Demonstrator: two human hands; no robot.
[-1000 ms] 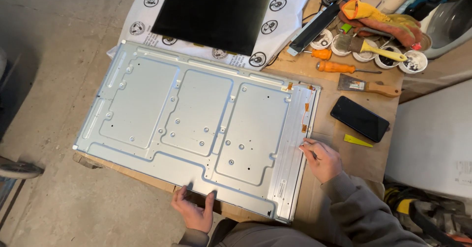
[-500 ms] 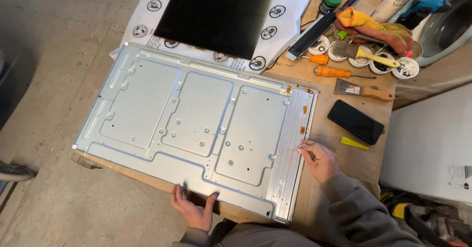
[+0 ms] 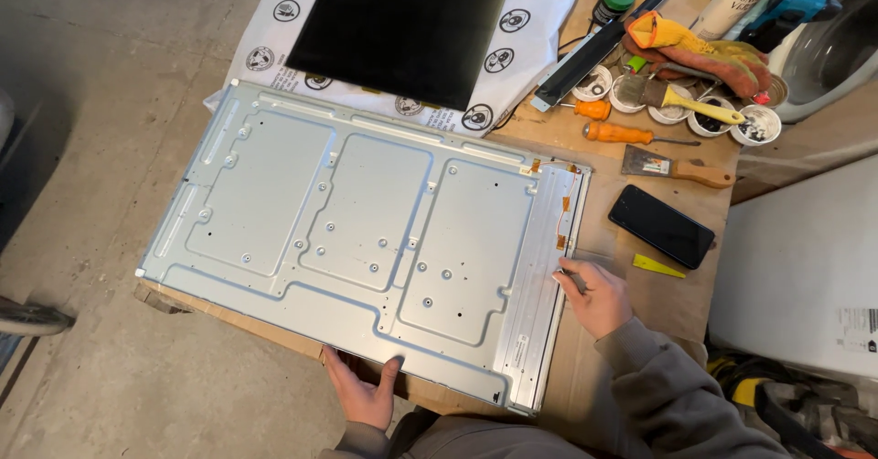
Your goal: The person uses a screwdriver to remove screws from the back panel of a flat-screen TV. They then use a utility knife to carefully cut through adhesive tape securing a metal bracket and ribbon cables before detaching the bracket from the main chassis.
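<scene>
Wooden bench (image 3: 677,285) bears a metal panel (image 3: 366,240) — left hand (image 3: 364,393) grips its edge, right hand (image 3: 596,296) pinches a small tool (image 3: 572,278).

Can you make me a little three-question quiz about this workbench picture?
1. True or false: the left hand grips the near edge of the metal back panel.
2. Where does the right hand hold its small tool? A) on the black phone B) at the panel's right edge C) on the orange screwdriver
3. What colour is the little wedge beside the phone?

Key: 1 true. 2 B. 3 yellow.
</scene>
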